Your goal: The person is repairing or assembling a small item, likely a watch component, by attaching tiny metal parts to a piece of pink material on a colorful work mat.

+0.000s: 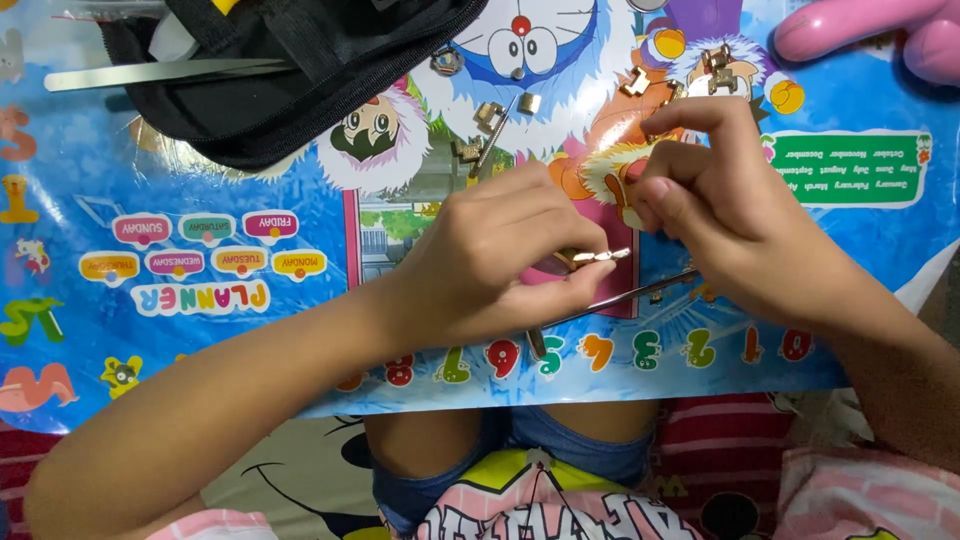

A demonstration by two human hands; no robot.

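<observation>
bare forearms, pink short sleeves, blue denim shorts, printed pink shirt

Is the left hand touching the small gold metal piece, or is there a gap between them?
Touching. The head view shows the left hand pinching the small gold metal piece between thumb and fingers, with one end sticking out toward the right hand.

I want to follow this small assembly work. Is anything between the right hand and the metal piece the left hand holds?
Nothing visible. The left hand pinches the small metal piece; the right hand hovers just right of it, across a bare gap of mat.
</observation>
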